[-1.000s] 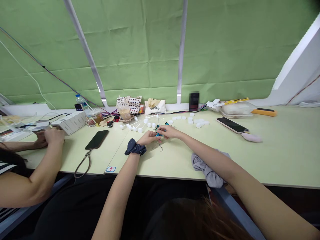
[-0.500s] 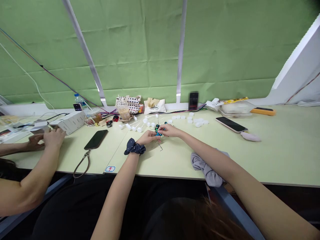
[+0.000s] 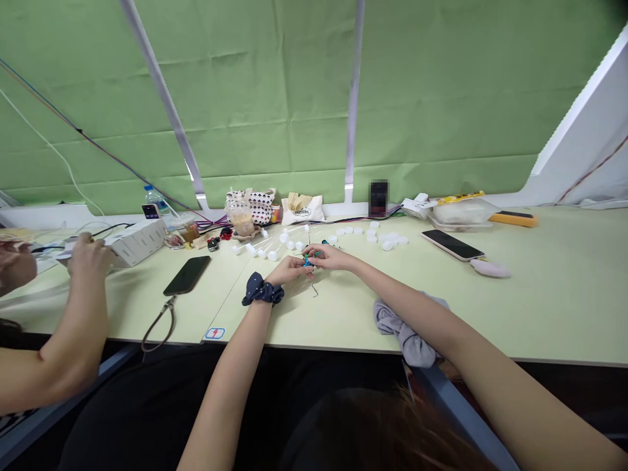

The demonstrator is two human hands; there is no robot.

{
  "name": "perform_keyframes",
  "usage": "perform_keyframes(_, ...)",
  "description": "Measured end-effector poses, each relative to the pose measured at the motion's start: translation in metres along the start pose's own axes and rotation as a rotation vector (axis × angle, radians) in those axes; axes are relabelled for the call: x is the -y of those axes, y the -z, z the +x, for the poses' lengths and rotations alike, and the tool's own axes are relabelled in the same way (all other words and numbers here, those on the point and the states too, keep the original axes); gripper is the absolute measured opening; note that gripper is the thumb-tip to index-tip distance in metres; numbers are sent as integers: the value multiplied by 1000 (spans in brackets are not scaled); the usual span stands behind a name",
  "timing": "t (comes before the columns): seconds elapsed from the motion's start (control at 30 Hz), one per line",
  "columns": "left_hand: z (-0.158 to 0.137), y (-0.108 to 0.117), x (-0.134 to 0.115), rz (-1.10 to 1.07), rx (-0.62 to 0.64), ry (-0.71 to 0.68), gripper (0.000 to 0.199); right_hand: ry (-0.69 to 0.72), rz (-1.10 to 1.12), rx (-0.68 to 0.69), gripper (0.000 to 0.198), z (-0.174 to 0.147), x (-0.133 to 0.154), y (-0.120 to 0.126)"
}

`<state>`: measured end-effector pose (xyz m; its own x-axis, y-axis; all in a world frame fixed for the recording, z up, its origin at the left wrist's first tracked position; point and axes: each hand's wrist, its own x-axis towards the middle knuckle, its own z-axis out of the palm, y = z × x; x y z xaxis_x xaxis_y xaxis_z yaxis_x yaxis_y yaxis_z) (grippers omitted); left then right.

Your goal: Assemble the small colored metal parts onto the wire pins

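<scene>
A small shiny blue-green part (image 3: 308, 260) is pinched between my two hands above the table, mostly covered by fingers, so its kind cannot be made out. My left hand (image 3: 288, 269), with a dark dotted scrunchie on the wrist, grips it from the left. From the right, the closed fingers of my right hand (image 3: 330, 257) are on the same part. Just below my hands an L-shaped hex key (image 3: 314, 292) lies on the table. More small blue-green bits (image 3: 325, 243) show behind my right hand, partly hidden.
Clear tubes with white caps (image 3: 273, 256) and several loose white caps (image 3: 387, 245) lie behind my hands. Left are a phone (image 3: 187, 275) and a co-worker's hands (image 3: 91, 256) at white boxes (image 3: 140, 242). Another phone (image 3: 452, 244) and grey cloth (image 3: 407, 330) lie right.
My right hand has shifted slightly left and closed in over the blue-green part, covering more of it. The co-worker's hands have moved apart at the left.
</scene>
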<state>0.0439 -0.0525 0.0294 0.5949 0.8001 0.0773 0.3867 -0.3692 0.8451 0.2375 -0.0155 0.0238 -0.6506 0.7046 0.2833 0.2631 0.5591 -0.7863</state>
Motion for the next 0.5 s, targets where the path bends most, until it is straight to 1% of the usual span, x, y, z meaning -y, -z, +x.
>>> perform_keyframes(0.1, 0, -1, -1, -6, 0, -3, 54, -91, -113, -88, 36, 1, 1, -2)
perform_keyframes(0.17, 0, -1, -2, -15, -1, 1, 54, -68, -163, -105, 34, 2, 1, -2)
perform_keyframes(0.27, -1, -1, -2, -22, -3, 22, 54, 34, -66, -3, 28, 1, 2, 0)
perform_keyframes(0.33, -1, -1, -1, -21, -4, 24, 54, 39, -9, 36, 33, -1, 2, 1)
perform_keyframes(0.4, -1, 0, -1, -21, -4, 20, 54, -23, -31, -9, 37, -1, 1, 0)
perform_keyframes(0.5, -2, -1, -2, -31, -2, 31, 55, -123, -124, -86, 41, 0, -1, -3)
